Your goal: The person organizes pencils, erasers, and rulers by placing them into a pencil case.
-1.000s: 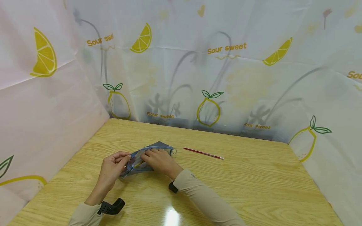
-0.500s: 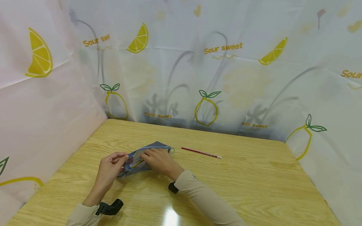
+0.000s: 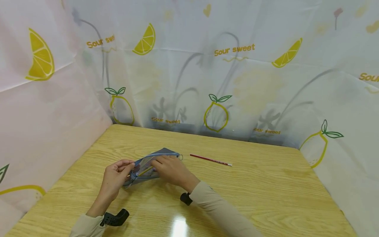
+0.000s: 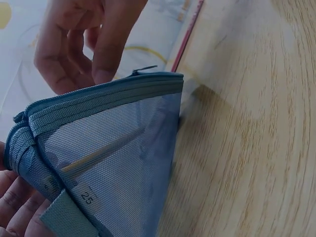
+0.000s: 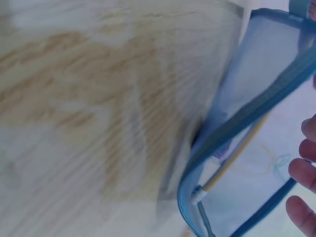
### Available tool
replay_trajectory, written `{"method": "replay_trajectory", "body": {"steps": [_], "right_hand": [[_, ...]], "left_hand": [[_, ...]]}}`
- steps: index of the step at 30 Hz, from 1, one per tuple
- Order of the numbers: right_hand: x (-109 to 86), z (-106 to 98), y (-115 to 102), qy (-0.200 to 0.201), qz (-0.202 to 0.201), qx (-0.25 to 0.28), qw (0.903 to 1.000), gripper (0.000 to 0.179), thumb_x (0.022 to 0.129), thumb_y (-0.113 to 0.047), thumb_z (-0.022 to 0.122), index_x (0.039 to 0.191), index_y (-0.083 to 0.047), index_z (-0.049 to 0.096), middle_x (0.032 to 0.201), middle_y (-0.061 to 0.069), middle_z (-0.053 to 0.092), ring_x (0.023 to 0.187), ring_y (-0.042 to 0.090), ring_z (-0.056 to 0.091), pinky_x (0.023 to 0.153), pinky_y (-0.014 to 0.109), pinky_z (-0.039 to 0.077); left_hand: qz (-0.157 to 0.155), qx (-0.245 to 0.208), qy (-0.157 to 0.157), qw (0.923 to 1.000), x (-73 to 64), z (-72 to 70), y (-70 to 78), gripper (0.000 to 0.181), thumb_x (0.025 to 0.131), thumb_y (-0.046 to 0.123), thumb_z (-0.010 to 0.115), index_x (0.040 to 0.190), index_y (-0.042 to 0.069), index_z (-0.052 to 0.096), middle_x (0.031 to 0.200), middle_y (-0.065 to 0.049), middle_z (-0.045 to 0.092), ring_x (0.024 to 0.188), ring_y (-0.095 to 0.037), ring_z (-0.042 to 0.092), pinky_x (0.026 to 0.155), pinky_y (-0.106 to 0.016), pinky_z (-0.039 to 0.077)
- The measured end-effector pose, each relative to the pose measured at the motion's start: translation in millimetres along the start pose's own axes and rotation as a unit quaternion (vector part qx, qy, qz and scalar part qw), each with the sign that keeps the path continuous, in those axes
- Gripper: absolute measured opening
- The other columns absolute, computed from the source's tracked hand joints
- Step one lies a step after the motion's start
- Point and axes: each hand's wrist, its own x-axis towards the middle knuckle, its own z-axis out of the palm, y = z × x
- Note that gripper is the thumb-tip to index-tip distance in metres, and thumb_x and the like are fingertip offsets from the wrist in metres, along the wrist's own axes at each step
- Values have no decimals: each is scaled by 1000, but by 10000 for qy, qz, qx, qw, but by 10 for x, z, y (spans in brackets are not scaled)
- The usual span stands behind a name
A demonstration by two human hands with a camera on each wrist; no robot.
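A blue mesh zip pouch (image 3: 163, 151) lies unzipped on the table, its mouth spread wide. My left hand (image 3: 113, 177) pinches its left end between thumb and fingers; in the left wrist view those fingers (image 4: 19, 210) press the folded corner. Over the mouth is my right hand (image 3: 172, 170), fingers bent loosely with nothing seen between them. The right wrist view shows these fingertips (image 5: 302, 173) beside the opening. A yellow pencil (image 5: 234, 160) lies inside the pouch, near a small purple thing (image 5: 222, 150). Through the mesh shows a label (image 4: 87, 197) marked 25.
A red pencil (image 3: 211, 160) with a white end lies on the wooden table (image 3: 266, 184), right of the pouch's zip ring (image 3: 181, 157). Lemon-printed cloth (image 3: 183, 75) walls the back and sides. A black wrist mount (image 3: 115, 218) juts from the left sleeve.
My right hand and forearm have shifted slightly right, and more of the yellow pencil shows in the pouch. The left hand keeps its grip on the pouch's end.
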Motion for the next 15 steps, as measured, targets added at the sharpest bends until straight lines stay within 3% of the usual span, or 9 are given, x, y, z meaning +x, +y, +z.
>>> {"method": "replay_trajectory", "body": {"steps": [8, 15], "right_hand": [[-96, -116, 57, 277, 7, 40, 9996, 16, 99, -27, 59, 109, -18, 67, 101, -5, 66, 88, 8, 63, 66, 23, 49], [-155, -229, 107, 57, 93, 69, 9999, 16, 96, -20, 62, 111, -18, 66, 105, -4, 66, 93, 12, 63, 74, 27, 50]], "left_hand": [[29, 117, -12, 9999, -4, -10, -8, 28, 99, 14, 60, 113, -10, 63, 96, -8, 72, 80, -8, 66, 65, -26, 55], [83, 100, -36, 9999, 7, -15, -10, 29, 99, 14, 59, 114, -11, 62, 98, -9, 72, 82, -6, 66, 65, -26, 55]]}}
